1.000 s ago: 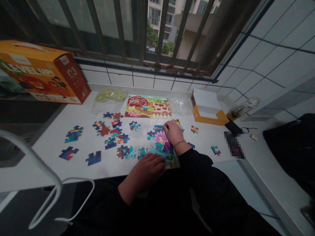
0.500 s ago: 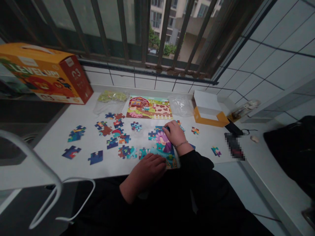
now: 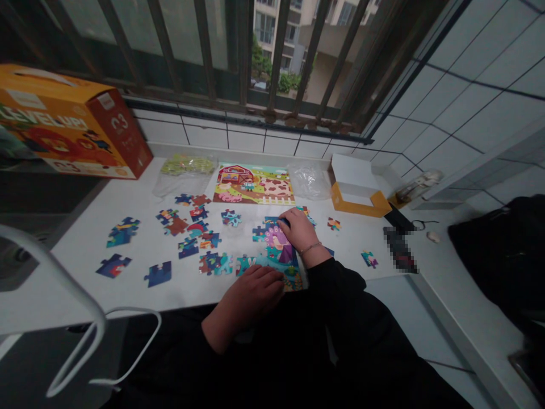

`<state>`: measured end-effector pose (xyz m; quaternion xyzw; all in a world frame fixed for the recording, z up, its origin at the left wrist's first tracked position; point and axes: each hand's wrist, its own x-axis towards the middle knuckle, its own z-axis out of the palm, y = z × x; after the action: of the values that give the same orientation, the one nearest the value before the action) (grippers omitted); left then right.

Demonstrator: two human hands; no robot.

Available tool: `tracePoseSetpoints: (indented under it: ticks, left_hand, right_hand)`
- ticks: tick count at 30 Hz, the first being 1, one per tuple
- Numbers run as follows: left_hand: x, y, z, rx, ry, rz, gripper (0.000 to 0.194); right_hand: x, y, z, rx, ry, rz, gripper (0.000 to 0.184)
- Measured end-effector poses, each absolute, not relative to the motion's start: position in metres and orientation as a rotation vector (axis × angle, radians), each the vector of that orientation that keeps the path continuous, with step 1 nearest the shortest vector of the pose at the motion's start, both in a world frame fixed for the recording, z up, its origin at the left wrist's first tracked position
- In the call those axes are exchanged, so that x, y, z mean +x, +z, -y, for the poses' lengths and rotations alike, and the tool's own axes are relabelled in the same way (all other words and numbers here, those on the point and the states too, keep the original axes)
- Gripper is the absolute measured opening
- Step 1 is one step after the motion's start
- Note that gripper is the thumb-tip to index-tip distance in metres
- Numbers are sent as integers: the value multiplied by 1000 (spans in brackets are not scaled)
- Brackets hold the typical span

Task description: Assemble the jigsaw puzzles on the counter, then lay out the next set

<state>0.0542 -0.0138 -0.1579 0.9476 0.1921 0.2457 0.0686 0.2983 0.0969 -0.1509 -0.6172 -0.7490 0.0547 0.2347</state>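
Note:
A partly joined jigsaw puzzle (image 3: 279, 255) with a purple peacock lies at the counter's front edge. My left hand (image 3: 249, 298) rests on its lower edge, fingers stretched out and lying flat. At its upper right, my right hand (image 3: 300, 230) has its fingers bent around a dark blue puzzle piece (image 3: 283, 222), mostly hidden by the fingers. Left of the peacock are joined pieces with an elephant (image 3: 216, 263) and a cluster of loose pieces (image 3: 174, 221). Single pieces (image 3: 369, 258) lie to the right as well.
A farm picture (image 3: 254, 184) lies behind the puzzle, between two clear plastic bags, one holding green pieces (image 3: 187, 165). An opened yellow-and-white box (image 3: 360, 190) stands at back right, a large orange box (image 3: 72, 122) at back left. A white curved tube (image 3: 85, 289) crosses the left foreground.
The whole view has shifted slightly, so things appear a little further left. Both hands keep about the same places on the puzzle.

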Motion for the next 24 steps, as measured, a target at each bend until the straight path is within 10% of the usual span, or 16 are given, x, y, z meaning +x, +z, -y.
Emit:
tracePoseSetpoints:
  ticks: [10, 18, 24]
  left_hand:
    - [54, -160, 13, 2836, 746, -583, 8]
    - [53, -156, 14, 2820, 724, -578, 10]
    - [54, -155, 14, 2838, 745, -570, 7]
  right_hand:
    - [320, -126, -69, -1732, 84, 1993, 24]
    - [447, -136, 55, -2671, -182, 1305, 52]
    - [491, -151, 100, -2594, -33, 1371, 28]
